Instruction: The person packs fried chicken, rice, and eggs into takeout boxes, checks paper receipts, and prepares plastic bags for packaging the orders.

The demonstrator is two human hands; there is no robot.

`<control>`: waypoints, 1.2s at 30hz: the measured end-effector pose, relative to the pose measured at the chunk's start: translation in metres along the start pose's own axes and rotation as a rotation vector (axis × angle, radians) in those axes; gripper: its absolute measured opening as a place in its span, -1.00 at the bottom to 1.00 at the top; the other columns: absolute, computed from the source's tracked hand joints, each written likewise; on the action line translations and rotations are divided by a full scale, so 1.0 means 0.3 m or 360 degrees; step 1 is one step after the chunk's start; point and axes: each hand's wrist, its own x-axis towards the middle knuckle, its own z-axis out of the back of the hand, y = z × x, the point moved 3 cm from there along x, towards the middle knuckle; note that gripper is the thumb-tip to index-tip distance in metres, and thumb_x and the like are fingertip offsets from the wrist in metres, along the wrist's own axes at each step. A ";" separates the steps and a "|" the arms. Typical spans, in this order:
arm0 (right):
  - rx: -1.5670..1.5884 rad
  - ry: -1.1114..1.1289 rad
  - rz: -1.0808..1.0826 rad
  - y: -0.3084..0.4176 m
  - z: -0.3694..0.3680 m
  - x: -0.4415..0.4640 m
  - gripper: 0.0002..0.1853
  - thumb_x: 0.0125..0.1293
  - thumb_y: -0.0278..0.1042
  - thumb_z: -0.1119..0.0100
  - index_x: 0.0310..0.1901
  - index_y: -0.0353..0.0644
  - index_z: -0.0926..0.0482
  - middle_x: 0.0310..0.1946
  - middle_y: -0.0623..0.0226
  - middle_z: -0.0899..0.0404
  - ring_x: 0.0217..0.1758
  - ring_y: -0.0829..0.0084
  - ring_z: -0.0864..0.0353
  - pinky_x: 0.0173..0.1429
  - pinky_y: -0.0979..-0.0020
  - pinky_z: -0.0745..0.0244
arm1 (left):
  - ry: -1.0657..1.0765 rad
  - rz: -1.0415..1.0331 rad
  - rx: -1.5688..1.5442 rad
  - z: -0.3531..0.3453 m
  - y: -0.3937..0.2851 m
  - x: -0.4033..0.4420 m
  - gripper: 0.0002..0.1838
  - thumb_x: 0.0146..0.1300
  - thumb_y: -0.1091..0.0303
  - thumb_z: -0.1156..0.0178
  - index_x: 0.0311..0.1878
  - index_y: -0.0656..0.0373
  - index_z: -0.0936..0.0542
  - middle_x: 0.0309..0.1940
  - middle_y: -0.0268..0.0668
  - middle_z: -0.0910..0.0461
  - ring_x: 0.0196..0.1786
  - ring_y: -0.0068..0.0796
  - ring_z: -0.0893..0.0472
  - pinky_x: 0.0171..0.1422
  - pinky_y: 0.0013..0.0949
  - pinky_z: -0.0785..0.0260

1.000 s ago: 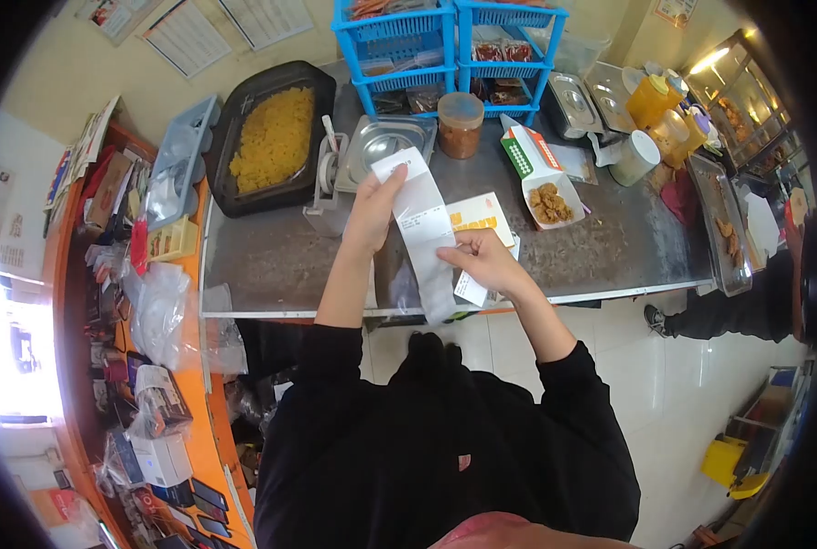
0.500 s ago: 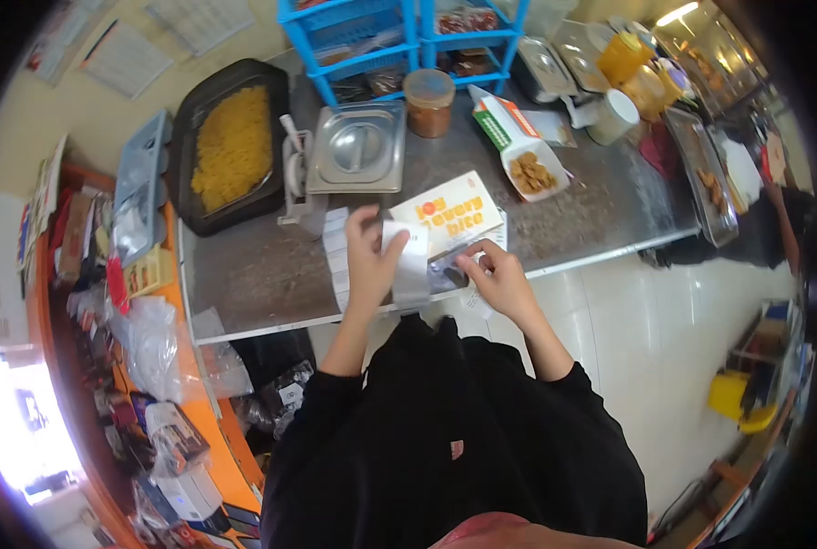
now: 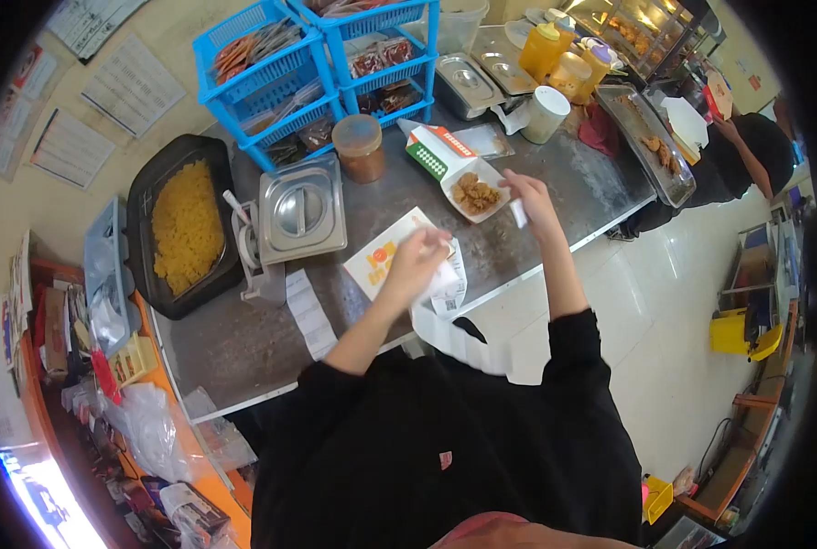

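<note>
My left hand point(image 3: 415, 265) is closed on a long paper strip point(image 3: 459, 342) that hangs over the counter's front edge, its end blurred. Beneath that hand lies a white box with orange lettering point(image 3: 372, 263), with a printed slip point(image 3: 451, 282) beside it. At the right, my right hand point(image 3: 534, 201) is closed on a small white piece of paper point(image 3: 518, 213), close to an open carton point(image 3: 439, 156) holding fried pieces point(image 3: 474, 194). Another receipt point(image 3: 309, 314) lies flat on the counter, left of the box.
A black tray of yellow rice point(image 3: 189, 229), a lidded steel pan point(image 3: 302, 209) and a reddish jar point(image 3: 359, 148) stand on the counter point(image 3: 225, 357). Blue baskets point(image 3: 280, 82) and sauce bottles point(image 3: 538, 50) are behind. A co-worker's arm point(image 3: 747, 156) shows at right.
The view has turned right. My right hand has moved away from the strip toward the carton, with a small paper piece in it. My left hand still has the strip, now over the box.
</note>
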 end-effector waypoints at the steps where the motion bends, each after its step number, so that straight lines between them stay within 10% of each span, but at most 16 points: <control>1: -0.0346 0.0009 0.0154 0.012 -0.010 0.096 -0.54 0.16 0.05 -0.18 -0.28 -0.30 -0.65 -0.33 0.16 -0.63 -0.29 0.45 -0.60 -0.22 0.35 -0.46 | 0.0019 0.0061 0.0117 0.011 0.037 0.112 -0.62 0.09 0.31 -0.20 -0.02 0.25 -0.50 -0.29 -0.17 -0.55 -0.19 -0.44 -0.55 -0.09 -0.40 -0.40; 7: -0.1855 0.0299 0.0371 0.191 -0.229 0.458 -0.31 -0.14 0.25 -0.27 -0.26 -0.36 -0.62 -0.23 -0.08 -0.61 -0.14 0.05 -0.62 -0.05 0.21 -0.50 | -0.0329 0.0679 0.0677 0.036 0.315 0.631 -0.18 0.00 -0.26 -0.15 0.05 0.39 -0.47 -0.03 0.21 -0.51 0.10 0.02 -0.51 0.14 -0.18 -0.32; 18: -0.1125 0.0680 0.1062 0.130 0.082 0.385 -0.67 0.11 -0.27 -0.15 -0.09 -0.13 -0.43 -0.61 0.13 -0.54 -0.49 0.08 -0.58 -0.39 0.15 -0.44 | -0.0272 -0.0145 0.1110 -0.070 0.055 0.546 -0.50 0.12 0.19 -0.11 0.13 0.18 -0.39 -0.38 0.01 -0.60 -0.27 0.09 -0.58 -0.12 -0.05 -0.40; 21: -0.1374 0.0470 0.1668 -0.057 0.146 0.270 -0.55 0.04 -0.31 -0.21 0.02 -0.12 -0.43 -0.67 0.30 -0.46 -0.62 0.26 -0.48 -0.46 0.30 -0.39 | -0.0193 0.0245 0.0868 -0.111 0.080 0.469 -0.55 0.15 0.25 -0.07 0.12 0.20 -0.40 -0.31 -0.06 -0.61 -0.29 0.01 -0.60 -0.18 -0.06 -0.40; 24: -0.1269 0.0429 0.1802 -0.154 0.138 0.201 -0.49 -0.03 -0.39 -0.23 0.04 -0.18 -0.45 -0.65 0.33 -0.40 -0.62 0.34 -0.43 -0.47 0.34 -0.34 | -0.0581 -0.0195 0.0608 -0.153 0.239 0.435 -0.60 0.16 0.33 -0.09 0.09 0.20 -0.45 -0.27 -0.16 -0.61 -0.30 -0.17 -0.61 -0.22 -0.19 -0.42; 27: -0.1328 0.0241 0.1925 -0.144 0.124 0.175 -0.55 -0.04 -0.43 -0.21 -0.01 -0.20 -0.50 -0.68 0.49 -0.32 -0.67 0.50 -0.35 -0.51 0.43 -0.27 | -0.0207 0.1338 -0.1086 -0.110 0.242 0.361 -0.65 0.16 0.32 -0.19 0.01 0.22 -0.50 -0.26 -0.24 -0.62 -0.29 -0.42 -0.60 -0.19 -0.39 -0.43; 31: -0.1415 0.0177 0.1998 -0.176 0.123 0.167 -0.53 -0.09 -0.43 -0.23 -0.02 -0.18 -0.52 -0.68 0.49 -0.32 -0.68 0.50 -0.31 -0.50 0.45 -0.25 | -0.0511 0.1037 -0.0553 -0.117 0.190 0.356 -0.73 0.14 0.20 -0.30 -0.26 0.21 -0.56 -0.39 -0.37 -0.58 -0.43 -0.65 -0.51 -0.40 -0.59 -0.28; 36: -0.1382 0.0089 0.1899 -0.164 0.120 0.137 -0.52 -0.06 -0.43 -0.22 0.01 -0.19 -0.51 -0.68 0.49 -0.31 -0.68 0.50 -0.33 -0.50 0.45 -0.26 | -0.0542 0.0776 -0.0247 -0.114 0.173 0.374 -0.61 0.07 0.11 -0.35 -0.26 0.27 -0.52 -0.35 -0.31 -0.53 -0.33 -0.55 -0.51 -0.19 -0.53 -0.36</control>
